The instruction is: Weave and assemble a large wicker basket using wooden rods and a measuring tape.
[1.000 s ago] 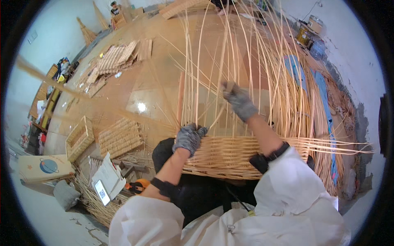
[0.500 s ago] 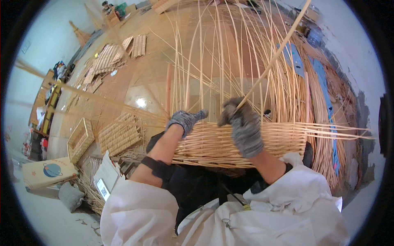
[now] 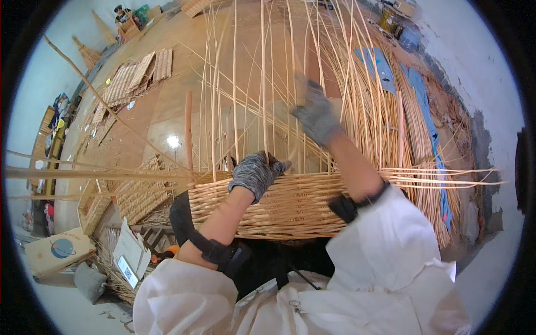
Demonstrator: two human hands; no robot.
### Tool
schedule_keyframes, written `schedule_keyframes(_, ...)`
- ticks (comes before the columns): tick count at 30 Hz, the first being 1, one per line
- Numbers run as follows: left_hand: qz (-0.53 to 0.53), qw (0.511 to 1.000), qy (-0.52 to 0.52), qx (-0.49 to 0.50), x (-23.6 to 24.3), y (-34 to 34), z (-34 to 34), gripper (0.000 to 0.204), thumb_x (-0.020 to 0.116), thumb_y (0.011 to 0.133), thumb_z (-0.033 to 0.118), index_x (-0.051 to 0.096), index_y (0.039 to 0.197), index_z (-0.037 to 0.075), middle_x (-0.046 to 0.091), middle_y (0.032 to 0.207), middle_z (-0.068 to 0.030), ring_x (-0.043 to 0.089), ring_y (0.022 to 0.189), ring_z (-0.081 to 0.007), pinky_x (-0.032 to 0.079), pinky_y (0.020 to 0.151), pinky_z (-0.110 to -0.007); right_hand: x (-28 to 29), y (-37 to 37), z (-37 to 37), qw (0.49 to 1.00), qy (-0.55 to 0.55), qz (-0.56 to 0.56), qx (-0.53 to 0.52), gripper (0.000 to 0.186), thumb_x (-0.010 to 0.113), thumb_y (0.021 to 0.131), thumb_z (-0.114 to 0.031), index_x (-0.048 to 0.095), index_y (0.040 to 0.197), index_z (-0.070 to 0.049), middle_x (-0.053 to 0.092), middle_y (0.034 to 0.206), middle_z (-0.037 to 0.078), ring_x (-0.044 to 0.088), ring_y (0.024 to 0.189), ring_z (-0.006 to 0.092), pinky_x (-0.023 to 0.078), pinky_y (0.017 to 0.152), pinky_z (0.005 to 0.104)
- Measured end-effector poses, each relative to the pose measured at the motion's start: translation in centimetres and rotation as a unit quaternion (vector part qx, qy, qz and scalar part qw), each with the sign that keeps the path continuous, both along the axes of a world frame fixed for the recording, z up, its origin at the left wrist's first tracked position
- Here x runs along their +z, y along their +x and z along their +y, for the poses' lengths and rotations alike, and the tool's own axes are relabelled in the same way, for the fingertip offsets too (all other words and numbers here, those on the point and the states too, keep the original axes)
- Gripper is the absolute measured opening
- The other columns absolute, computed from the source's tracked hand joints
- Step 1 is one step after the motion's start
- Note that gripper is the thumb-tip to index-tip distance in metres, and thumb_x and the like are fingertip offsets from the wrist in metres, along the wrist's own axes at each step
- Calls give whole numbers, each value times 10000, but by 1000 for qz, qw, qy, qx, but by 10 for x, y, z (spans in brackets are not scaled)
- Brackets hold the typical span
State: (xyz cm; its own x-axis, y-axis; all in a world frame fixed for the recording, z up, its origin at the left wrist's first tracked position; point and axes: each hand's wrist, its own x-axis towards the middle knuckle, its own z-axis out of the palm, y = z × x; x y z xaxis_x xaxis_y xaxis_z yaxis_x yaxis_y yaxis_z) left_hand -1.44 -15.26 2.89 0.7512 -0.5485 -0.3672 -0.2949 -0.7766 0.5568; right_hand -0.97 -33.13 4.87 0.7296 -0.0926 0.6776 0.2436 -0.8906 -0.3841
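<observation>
Below both hands, the wicker panel (image 3: 279, 204) was densely woven, with tall stakes (image 3: 264, 84) left bare above, the left hand (image 3: 257, 177) clamped on its top edge, the blurred right hand's (image 3: 319, 114) grip unclear.

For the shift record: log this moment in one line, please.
left hand: at top edge of weave | right hand: raised near upright rods, grip unclear | rod pile: right side

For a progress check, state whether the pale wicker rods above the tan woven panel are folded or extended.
Extended: the rods run well beyond the panel, toward the picture's top.
</observation>
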Motion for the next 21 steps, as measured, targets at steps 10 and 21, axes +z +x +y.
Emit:
schedule_keyframes(10, -207, 901, -350, 152, 34, 6, -28, 409, 560, 781, 297, 477, 1062, 12, 570, 953, -194, 562, 895, -280, 434, 777, -351, -36, -126, -48, 821, 571, -11, -9, 399, 448, 855, -111, 315, 1228, -66, 432, 617, 19, 432, 502, 90, 445, 493, 244)
schedule_keyframes(21, -242, 963, -77, -89, -9, 14, -96, 434, 563, 775, 245, 463, 1142, 37, 543, 1053, -178, 507, 1009, -301, 404, 852, -333, -40, -160, -80, 621, 782, 51, 15, 221, 535, 814, -98, 459, 999, -4, 547, 743, 114, 555, 656, 205, 504, 596, 340)
